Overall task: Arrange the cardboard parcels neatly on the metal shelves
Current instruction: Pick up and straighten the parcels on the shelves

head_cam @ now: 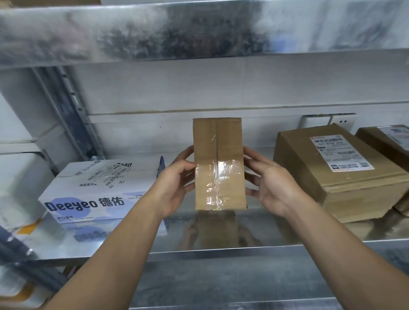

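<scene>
A small brown cardboard parcel point(218, 164), sealed down its middle seam with clear glossy tape, stands on end on the lower shiny metal shelf point(218, 239). Its bottom edge meets its own reflection in the steel. No writing shows on the face turned to the camera.

The left hand point(176, 184) grips the parcel's left side, fingers curled behind it and thumb at the front edge. The right hand point(275, 183) holds the right side the same way, fingers wrapped round the back and thumb lying against the front corner. The parcel is clamped between the two palms.

Just left of it lies a flat white cardboard box point(99, 187) printed in dark blue with "Deeyeo 德佑" on its front. Smaller print below is too blurred to read, and a taped label sits on its top.

To the right, apart from the held parcel, sits a larger brown cardboard parcel point(338, 177) bearing a white shipping label point(339, 152) with a barcode, a line beginning "507", and a QR code. Behind it, at the far right, is another brown labelled parcel point(391, 151).

A white wall socket point(329, 120) shows behind them. An upper metal shelf point(204, 33) spans the top.
</scene>
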Available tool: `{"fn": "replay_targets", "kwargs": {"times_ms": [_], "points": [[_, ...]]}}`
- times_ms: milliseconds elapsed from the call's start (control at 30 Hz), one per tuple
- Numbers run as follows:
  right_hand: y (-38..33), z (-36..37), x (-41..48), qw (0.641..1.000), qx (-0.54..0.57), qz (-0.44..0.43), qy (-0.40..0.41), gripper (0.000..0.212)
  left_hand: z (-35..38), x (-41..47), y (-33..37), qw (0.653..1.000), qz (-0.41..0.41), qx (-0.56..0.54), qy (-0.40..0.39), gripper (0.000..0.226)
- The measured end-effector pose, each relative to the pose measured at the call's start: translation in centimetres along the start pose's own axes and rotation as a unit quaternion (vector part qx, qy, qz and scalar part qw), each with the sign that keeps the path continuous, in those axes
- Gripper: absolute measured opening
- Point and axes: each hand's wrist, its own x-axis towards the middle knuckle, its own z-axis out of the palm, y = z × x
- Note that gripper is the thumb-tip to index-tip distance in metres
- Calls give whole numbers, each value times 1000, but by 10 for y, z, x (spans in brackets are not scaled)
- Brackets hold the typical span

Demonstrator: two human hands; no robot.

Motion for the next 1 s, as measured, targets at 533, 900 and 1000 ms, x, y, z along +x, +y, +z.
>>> {"fn": "replay_targets", "kwargs": {"times_ms": [533,900,1000], "points": [[-4,5,-5,996,80,-42,-15,30,9,-3,1,997,59,-35,40,37],[3,5,-5,996,89,-6,-5,30,4,-8,-6,997,59,-3,43,28],[0,8,-6,997,79,-2,7,36,4,-10,-4,997,55,15,46,32]]}}
